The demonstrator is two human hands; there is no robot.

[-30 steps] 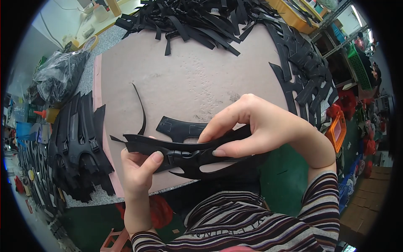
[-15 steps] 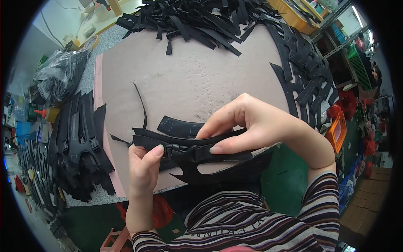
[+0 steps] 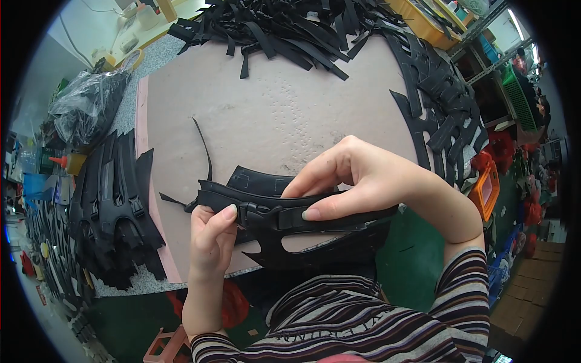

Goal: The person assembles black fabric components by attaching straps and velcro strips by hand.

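Note:
I hold a black cut leather-like piece (image 3: 315, 248) with a strap and a black plastic buckle (image 3: 261, 216) over the near edge of the table. My left hand (image 3: 209, 242) grips its left end, thumb pressed by the buckle. My right hand (image 3: 363, 181) pinches the strap just right of the buckle from above. A second black flat piece (image 3: 257, 179) lies on the pink mat (image 3: 272, 115) right behind my hands. A thin black strip (image 3: 204, 148) curls up on the mat to the left.
A heap of black straps (image 3: 284, 30) fills the far side of the mat. Stacked black cut pieces (image 3: 442, 91) run along the right edge, and assembled black pieces (image 3: 115, 206) are piled at the left. A bag of black parts (image 3: 88, 106) sits far left.
My left hand has slid right along the piece toward the buckle. The piece has shifted slightly right and its strap now lies flatter under my right fingers.

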